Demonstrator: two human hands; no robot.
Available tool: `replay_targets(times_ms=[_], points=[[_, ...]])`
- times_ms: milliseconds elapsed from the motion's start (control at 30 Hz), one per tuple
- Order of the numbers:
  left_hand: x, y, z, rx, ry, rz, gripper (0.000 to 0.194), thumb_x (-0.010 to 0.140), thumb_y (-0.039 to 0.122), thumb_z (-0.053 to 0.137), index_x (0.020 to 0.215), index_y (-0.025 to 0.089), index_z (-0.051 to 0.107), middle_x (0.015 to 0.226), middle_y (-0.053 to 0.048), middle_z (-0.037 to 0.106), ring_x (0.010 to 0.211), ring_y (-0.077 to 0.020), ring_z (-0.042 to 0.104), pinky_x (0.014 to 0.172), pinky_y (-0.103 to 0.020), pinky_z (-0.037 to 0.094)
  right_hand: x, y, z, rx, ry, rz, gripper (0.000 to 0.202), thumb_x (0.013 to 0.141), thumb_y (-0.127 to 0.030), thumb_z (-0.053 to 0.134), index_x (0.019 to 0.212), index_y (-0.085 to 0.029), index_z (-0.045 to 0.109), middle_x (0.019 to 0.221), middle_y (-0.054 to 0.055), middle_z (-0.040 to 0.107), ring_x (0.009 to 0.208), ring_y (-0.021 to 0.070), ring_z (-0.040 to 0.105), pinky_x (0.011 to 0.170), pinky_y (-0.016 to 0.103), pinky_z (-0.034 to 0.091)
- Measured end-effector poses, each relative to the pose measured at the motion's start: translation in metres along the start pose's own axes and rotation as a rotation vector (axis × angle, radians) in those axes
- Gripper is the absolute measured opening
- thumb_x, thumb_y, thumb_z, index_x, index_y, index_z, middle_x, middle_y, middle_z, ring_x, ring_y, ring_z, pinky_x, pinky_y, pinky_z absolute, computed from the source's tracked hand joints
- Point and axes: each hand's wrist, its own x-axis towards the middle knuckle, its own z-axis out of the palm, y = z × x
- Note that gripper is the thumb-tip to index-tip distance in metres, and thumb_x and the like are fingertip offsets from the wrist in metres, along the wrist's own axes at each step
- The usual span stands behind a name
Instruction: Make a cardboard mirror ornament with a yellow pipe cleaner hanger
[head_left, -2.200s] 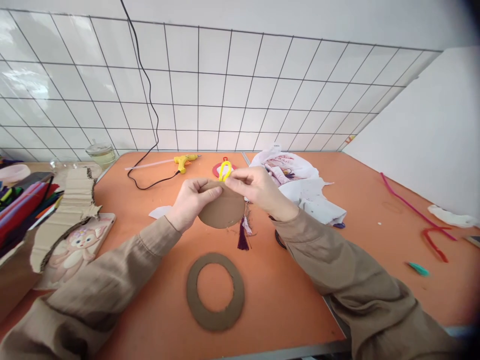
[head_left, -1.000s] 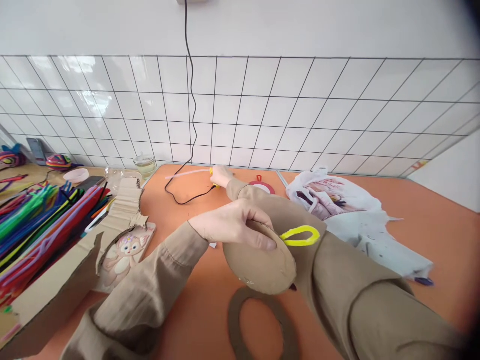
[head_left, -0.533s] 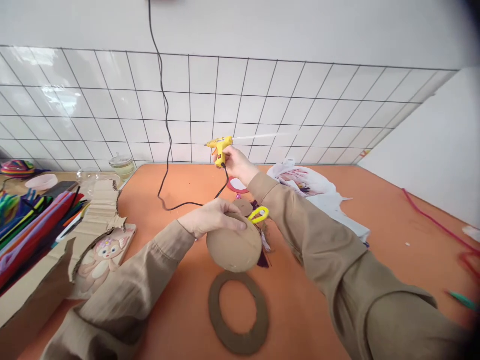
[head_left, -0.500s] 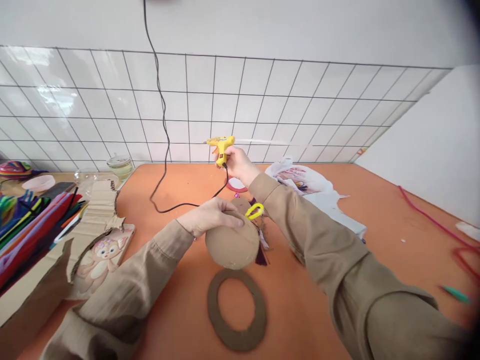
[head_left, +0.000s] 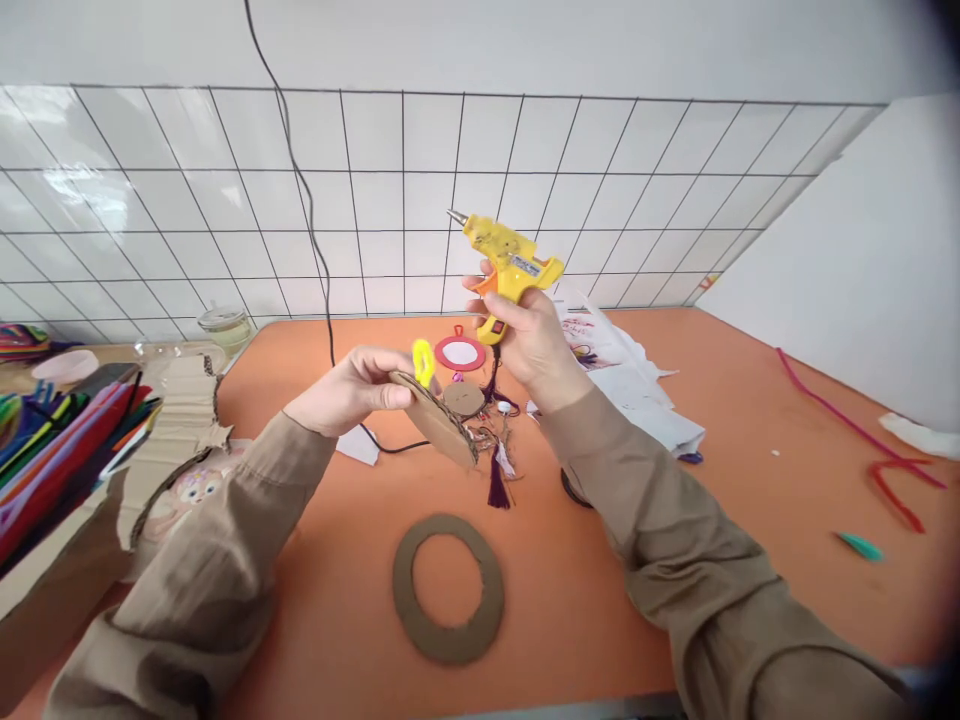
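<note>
My right hand (head_left: 536,335) is wrapped round the handle of a yellow hot glue gun (head_left: 510,262), whose metal nozzle points up and left. Between the thumb and fingers of my left hand (head_left: 360,388) is a cardboard disc (head_left: 439,425), tilted with its edge towards me. A yellow fuzzy pipe-cleaner loop (head_left: 423,362) stands up from the disc's upper edge. Below it, a cardboard ring (head_left: 405,590) lies flat on the orange table (head_left: 337,640). Behind the disc lie a smaller cardboard circle (head_left: 463,398), a red-rimmed oval (head_left: 460,352) with a pale centre, and a dark purple tassel (head_left: 498,485).
Torn cardboard (head_left: 180,410) and bundled coloured pipe cleaners (head_left: 67,460) fill the left side. A white plastic bag (head_left: 637,385) lies at the back right. Red pipe cleaners (head_left: 892,470) rest farther right. The glue gun's black cord (head_left: 311,215) hangs before the tiled wall.
My right hand has brought the glue gun nearer and turned it, its clear glue stick no longer visible. My left hand has tilted the disc from facing me to nearly edge-on.
</note>
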Motion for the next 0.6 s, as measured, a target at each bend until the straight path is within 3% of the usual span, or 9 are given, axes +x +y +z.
replay_targets(times_ms=[200,267,367,467,533,600], points=[[-0.005,0.011,-0.018,0.274,0.333,0.085,0.030,0.073,0.047,0.082,0.071,0.018,0.075,0.067,-0.004,0.069,0.062,-0.0161,0.061,0.058,-0.029,0.049,-0.012,-0.012,0.006,-0.141,-0.025,-0.101,0.032,0.064,-0.035,0.083,0.090,-0.024,0.067,0.103,0.002,0.074,0.075,0.0149,0.066,0.063,0.029,0.050],[-0.004,0.010,-0.020,0.495,0.445,0.248,0.024,0.076,0.044,0.080,0.078,0.020,0.077,0.074,-0.004,0.071,0.068,-0.0177,0.064,0.061,-0.031,0.051,-0.012,-0.011,0.007,-0.128,0.001,-0.113,0.034,0.065,-0.035,0.083,0.092,-0.025,0.066,0.102,0.002,0.074,0.074,0.0145,0.066,0.063,0.028,0.050],[0.000,0.005,-0.020,0.897,0.551,0.651,0.006,0.082,0.027,0.076,0.086,0.023,0.078,0.083,-0.004,0.073,0.077,-0.0177,0.066,0.067,-0.032,0.054,-0.011,-0.009,0.006,-0.121,0.024,-0.147,0.034,0.067,-0.033,0.081,0.096,-0.026,0.065,0.101,0.001,0.074,0.073,0.0144,0.067,0.063,0.028,0.050],[0.002,0.002,-0.019,1.309,0.571,0.990,0.015,0.084,0.014,0.072,0.094,0.025,0.077,0.088,-0.003,0.074,0.085,-0.0192,0.067,0.072,-0.034,0.056,-0.013,-0.012,0.006,-0.164,0.004,-0.195,0.029,0.071,-0.031,0.077,0.097,-0.026,0.064,0.101,0.002,0.074,0.071,0.0145,0.066,0.066,0.031,0.051],[0.002,0.002,-0.020,1.499,0.549,1.126,0.019,0.085,0.011,0.068,0.097,0.025,0.075,0.093,-0.003,0.074,0.091,-0.0209,0.068,0.075,-0.035,0.057,-0.019,-0.016,0.008,-0.206,-0.017,-0.216,0.029,0.073,-0.029,0.076,0.100,-0.027,0.065,0.103,0.001,0.073,0.070,0.0145,0.064,0.070,0.033,0.053],[0.000,0.003,-0.022,1.591,0.521,1.178,0.022,0.086,0.009,0.065,0.099,0.025,0.074,0.098,-0.003,0.074,0.095,-0.0215,0.069,0.076,-0.036,0.058,-0.025,-0.020,0.009,-0.246,-0.047,-0.208,0.028,0.074,-0.026,0.076,0.100,-0.027,0.067,0.103,0.001,0.072,0.069,0.0139,0.061,0.070,0.034,0.053]])
